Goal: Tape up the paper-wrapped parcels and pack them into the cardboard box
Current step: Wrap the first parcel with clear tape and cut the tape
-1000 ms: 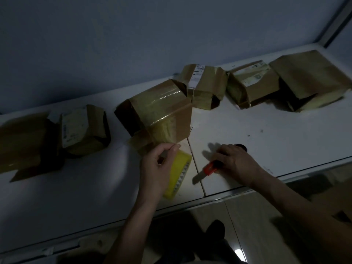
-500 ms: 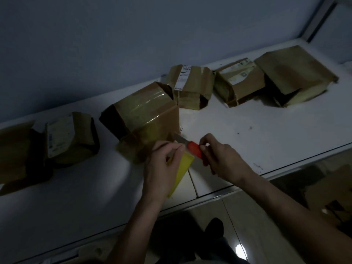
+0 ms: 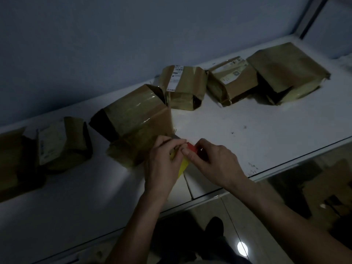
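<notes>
Right hand (image 3: 215,162) has carried its gripped red cutter (image 3: 192,148) up beside the left hand (image 3: 163,161), which pinches tape (image 3: 182,166) against the parcel (image 3: 137,126); cutting looks imminent.

There is just the one camera, worn on the person's head, looking forward and steeply down from standing height. It faces a white table (image 3: 247,141) set against a bluish wall (image 3: 114,35), which fills the upper part of the view. The wide lens bends the table's front edge into a slant rising to the right. Both forearms reach in from the bottom edge, near the lens, and the dark glossy floor (image 3: 285,216) shows below the table's edge.
</notes>
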